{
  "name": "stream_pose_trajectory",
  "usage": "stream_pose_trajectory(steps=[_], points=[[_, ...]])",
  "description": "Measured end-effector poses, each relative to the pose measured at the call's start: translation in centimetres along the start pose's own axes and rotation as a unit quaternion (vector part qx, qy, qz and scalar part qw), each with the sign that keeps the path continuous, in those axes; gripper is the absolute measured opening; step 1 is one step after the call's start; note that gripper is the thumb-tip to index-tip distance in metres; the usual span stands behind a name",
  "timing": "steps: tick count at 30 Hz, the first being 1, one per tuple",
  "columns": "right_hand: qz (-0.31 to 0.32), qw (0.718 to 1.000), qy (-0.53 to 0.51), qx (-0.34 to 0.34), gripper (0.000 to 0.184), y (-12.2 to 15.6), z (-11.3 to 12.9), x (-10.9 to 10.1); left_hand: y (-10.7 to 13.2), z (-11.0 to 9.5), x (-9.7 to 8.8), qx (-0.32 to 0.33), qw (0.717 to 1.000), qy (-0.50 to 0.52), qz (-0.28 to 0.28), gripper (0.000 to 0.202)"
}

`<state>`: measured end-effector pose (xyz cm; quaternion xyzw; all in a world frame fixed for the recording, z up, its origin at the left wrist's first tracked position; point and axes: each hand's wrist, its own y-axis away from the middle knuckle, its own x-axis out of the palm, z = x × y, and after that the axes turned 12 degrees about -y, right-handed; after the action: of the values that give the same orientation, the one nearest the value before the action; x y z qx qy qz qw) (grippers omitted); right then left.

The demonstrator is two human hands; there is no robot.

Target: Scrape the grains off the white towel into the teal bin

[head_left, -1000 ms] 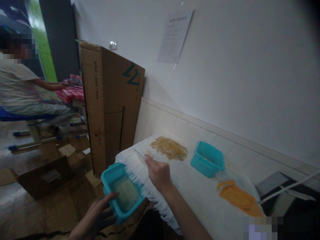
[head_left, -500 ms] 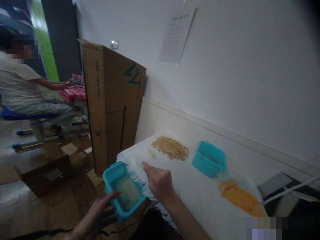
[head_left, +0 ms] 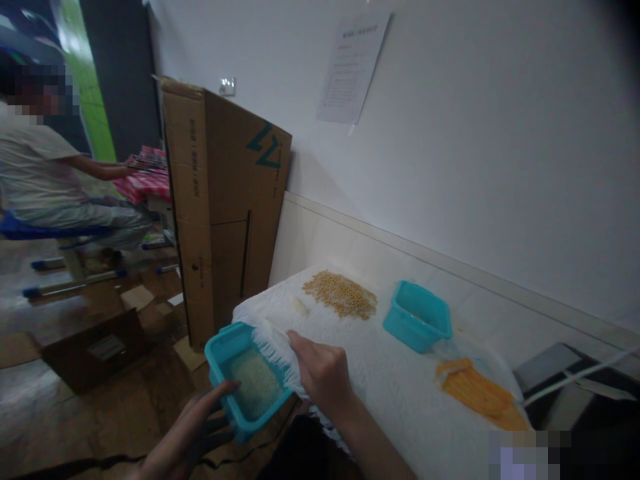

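Observation:
My left hand point(head_left: 193, 430) grips a teal plastic tub point(head_left: 220, 352) from below and holds it against the table's left edge; pale rice point(head_left: 255, 383) lies inside it. My right hand point(head_left: 323, 375) rests curled on the white fringed cloth point(head_left: 395, 393) at that edge, fingers pressed to the cloth beside a little streak of rice point(head_left: 274, 331). Further back on the cloth lie a small white smear point(head_left: 301, 306) and a heap of tan beans point(head_left: 340, 294).
A second teal tub point(head_left: 418, 325) and an orange heap on clear film point(head_left: 477, 393) sit to the right. A tall cardboard box point(head_left: 225, 200) stands left of the table. A seated person point(head_left: 45, 180) works far left. Cardboard scraps lie on the floor.
My right hand has slid from the middle of the cloth toward the left edge, dragging rice toward the tub. The tub has stayed in place under the edge.

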<state>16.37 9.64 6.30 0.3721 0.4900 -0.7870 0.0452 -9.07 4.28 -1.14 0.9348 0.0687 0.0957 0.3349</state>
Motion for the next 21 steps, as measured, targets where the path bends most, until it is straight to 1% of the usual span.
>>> stream_pose_trajectory(steps=[2,3,4,6,8,10,11,13,17,19,21], points=[[-0.067,0.993,-0.039,0.091,0.037,-0.2,-0.9,-1.3,-0.2,0.1,0.0,0.0,1.0,0.0,0.001,0.065],[-0.107,0.98,-0.067,0.155,0.035,-0.3,-1.5,-2.1,-0.2,0.1,0.0,0.001,1.0,0.0,0.001,0.063],[-0.148,0.959,-0.102,0.22,0.037,-0.3,-2.1,-2.9,-0.2,0.2,0.0,0.001,1.0,0.001,0.0,0.062],[-0.218,0.904,-0.177,0.322,0.044,0.0,-3.4,-4.2,-0.3,0.4,-0.1,0.005,1.0,0.005,-0.001,0.061],[-0.248,0.843,-0.254,0.403,0.054,0.6,-4.4,-5.0,-0.4,0.5,-0.3,0.01,1.0,0.008,0.002,0.062],[-0.258,0.788,-0.316,0.461,0.059,1.3,-5.0,-5.1,-0.6,0.5,-0.5,0.004,1.0,0.005,0.008,0.063],[-0.263,0.768,-0.336,0.478,0.06,1.7,-5.2,-5.0,-0.8,0.5,-0.6,-0.002,1.0,0.002,0.012,0.064],[-0.277,0.744,-0.35,0.497,0.058,2.2,-5.5,-4.7,-1.0,0.4,-0.6,-0.009,1.0,-0.001,0.014,0.066],[-0.296,0.72,-0.356,0.517,0.057,2.4,-5.8,-4.2,-0.9,0.4,-0.4,-0.003,1.0,0.005,-0.001,0.07],[-0.285,0.711,-0.37,0.526,0.057,2.4,-5.8,-3.9,-0.7,0.4,-0.3,-0.004,1.0,0.005,-0.007,0.071],[-0.265,0.708,-0.383,0.531,0.057,2.3,-5.4,-3.5,-0.4,0.4,-0.2,-0.002,1.0,0.004,-0.012,0.073]])
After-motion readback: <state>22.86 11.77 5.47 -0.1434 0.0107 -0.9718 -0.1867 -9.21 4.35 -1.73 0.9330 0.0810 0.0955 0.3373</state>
